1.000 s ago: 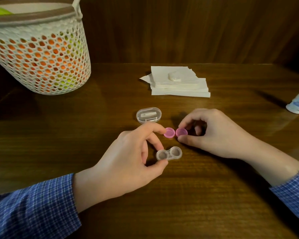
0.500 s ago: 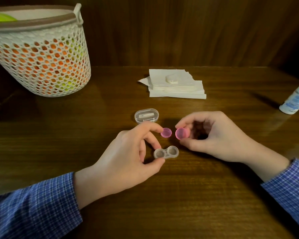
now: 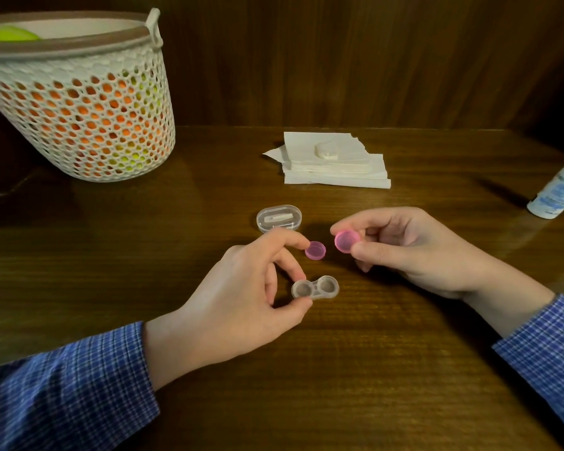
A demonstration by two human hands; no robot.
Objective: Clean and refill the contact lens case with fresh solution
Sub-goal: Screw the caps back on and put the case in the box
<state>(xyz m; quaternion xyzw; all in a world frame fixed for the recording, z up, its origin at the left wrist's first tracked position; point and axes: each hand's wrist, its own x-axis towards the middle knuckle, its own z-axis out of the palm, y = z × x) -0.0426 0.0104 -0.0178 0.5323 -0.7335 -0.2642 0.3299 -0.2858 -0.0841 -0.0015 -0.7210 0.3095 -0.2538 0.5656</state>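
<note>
Clear plastic lens case (image 3: 315, 287), light and slippery, pinched endwise by left hand (image 3: 241, 294); right hand (image 3: 404, 252) pinches pink cap (image 3: 346, 241) by rim.

I see the left hand (image 3: 241, 297) pinching the clear lens case (image 3: 315, 287) between thumb and middle finger on the wooden table (image 3: 372, 385), its index fingertip touching a pink cap (image 3: 315, 250) that lies just beyond the case. The right hand (image 3: 414, 249) holds a second pink cap (image 3: 346, 241) tilted off the table. Farther off lie a small clear box (image 3: 278, 218), a stack of tissues (image 3: 336, 164), a mesh basket (image 3: 79, 102) at far left, and a white bottle (image 3: 559, 193) at right.
</note>
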